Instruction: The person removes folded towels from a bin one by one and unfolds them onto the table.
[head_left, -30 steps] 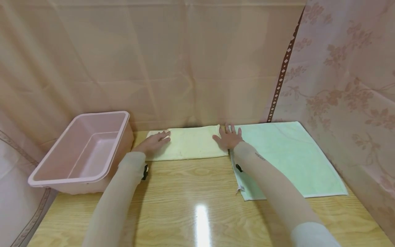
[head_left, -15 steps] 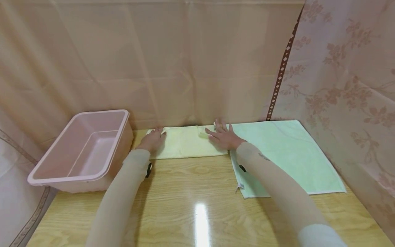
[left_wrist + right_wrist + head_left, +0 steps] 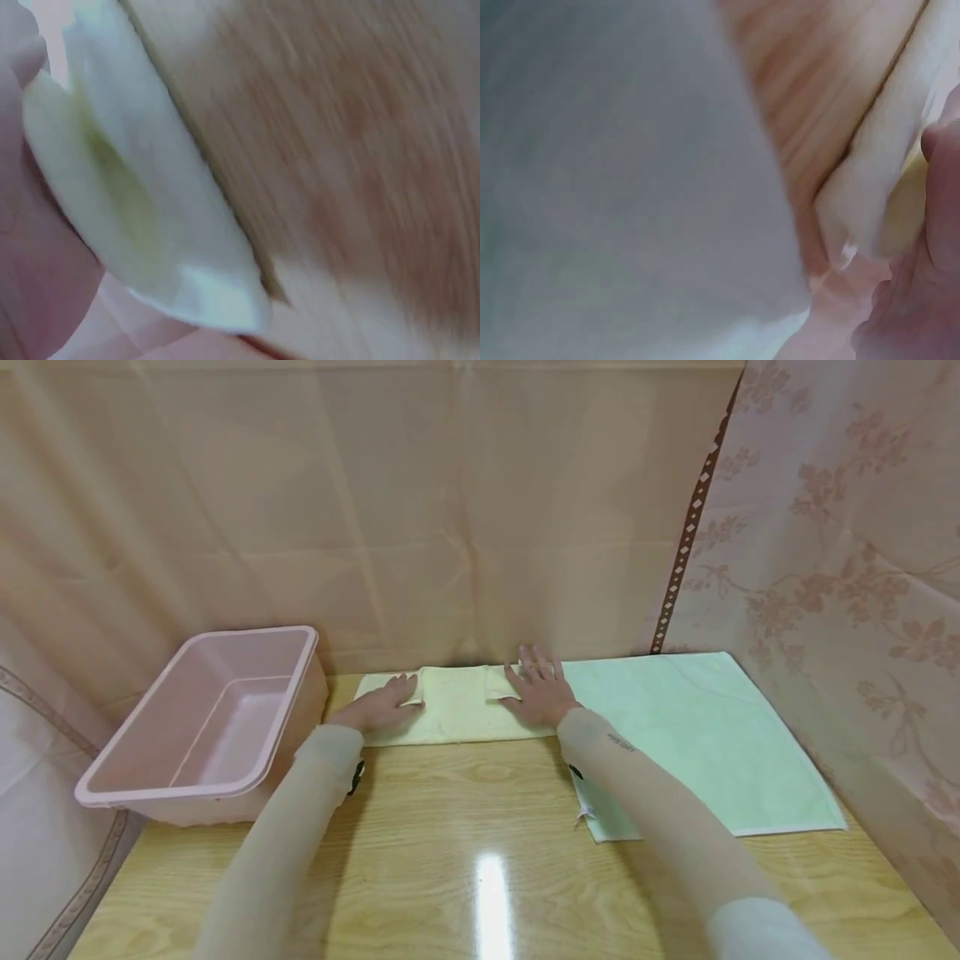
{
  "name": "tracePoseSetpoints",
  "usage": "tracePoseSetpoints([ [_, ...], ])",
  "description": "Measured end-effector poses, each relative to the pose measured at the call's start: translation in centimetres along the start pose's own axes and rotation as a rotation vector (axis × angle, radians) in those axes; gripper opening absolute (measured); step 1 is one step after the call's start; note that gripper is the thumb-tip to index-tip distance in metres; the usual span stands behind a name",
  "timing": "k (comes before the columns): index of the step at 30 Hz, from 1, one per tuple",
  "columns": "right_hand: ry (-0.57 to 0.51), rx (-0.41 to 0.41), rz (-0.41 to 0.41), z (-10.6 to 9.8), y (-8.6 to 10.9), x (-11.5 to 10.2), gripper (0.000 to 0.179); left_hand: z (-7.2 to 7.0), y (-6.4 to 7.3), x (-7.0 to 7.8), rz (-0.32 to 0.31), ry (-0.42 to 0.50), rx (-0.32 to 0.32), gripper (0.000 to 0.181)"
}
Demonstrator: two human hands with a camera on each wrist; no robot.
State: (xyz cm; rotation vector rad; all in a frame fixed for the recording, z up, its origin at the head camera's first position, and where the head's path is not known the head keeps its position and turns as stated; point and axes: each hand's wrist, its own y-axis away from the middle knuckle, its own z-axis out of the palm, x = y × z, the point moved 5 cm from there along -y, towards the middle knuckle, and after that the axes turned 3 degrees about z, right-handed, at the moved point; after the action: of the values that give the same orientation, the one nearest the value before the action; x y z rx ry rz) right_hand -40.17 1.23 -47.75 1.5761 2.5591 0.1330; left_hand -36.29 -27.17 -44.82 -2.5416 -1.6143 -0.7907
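A pale yellow towel (image 3: 453, 706), folded into a long strip, lies on the table against the curtain. My left hand (image 3: 381, 703) rests on its left end, fingers extended over a short flap turned inward. On the right end lies my right hand (image 3: 542, 689) with fingers spread; another small flap of the towel shows beside its thumb. Seen from the left wrist, the towel end (image 3: 180, 202) curves up beside my palm. In the right wrist view, the yellow towel's end (image 3: 870, 172) sits next to my hand, blurred.
A light green towel (image 3: 697, 743) is spread flat at the right, under my right forearm. An empty pink basin (image 3: 281, 735) stands at the left. The wooden table (image 3: 450, 827) meets a beige curtain (image 3: 405, 527) at the back and a floral one (image 3: 847, 568) on the right.
A flap at the yellow towel's right end has been folded inward. My left hand went slightly left, then back right, and a turned-in flap now shows at the left end.
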Motion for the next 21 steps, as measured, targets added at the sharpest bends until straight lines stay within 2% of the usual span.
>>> tracePoseSetpoints([
  [3, -0.038, -0.044, -0.008, 0.1, 0.1, -0.6, 0.067, 0.7, -0.4, 0.2, -0.061, -0.006, -0.023, 0.076],
  [8, -0.172, -0.134, -0.052, -0.2, 0.9, -1.6, 0.065, 1.4, -0.7, 0.5, -0.153, -0.065, -0.061, 0.076],
  [16, -0.242, -0.138, -0.057, -0.8, 1.4, -1.8, 0.065, 1.5, -0.8, 0.9, -0.166, -0.134, -0.045, 0.074],
  [21, -0.279, -0.142, -0.061, -0.6, 1.2, -1.6, 0.064, 1.6, -0.8, 0.9, -0.169, -0.123, -0.047, 0.074],
])
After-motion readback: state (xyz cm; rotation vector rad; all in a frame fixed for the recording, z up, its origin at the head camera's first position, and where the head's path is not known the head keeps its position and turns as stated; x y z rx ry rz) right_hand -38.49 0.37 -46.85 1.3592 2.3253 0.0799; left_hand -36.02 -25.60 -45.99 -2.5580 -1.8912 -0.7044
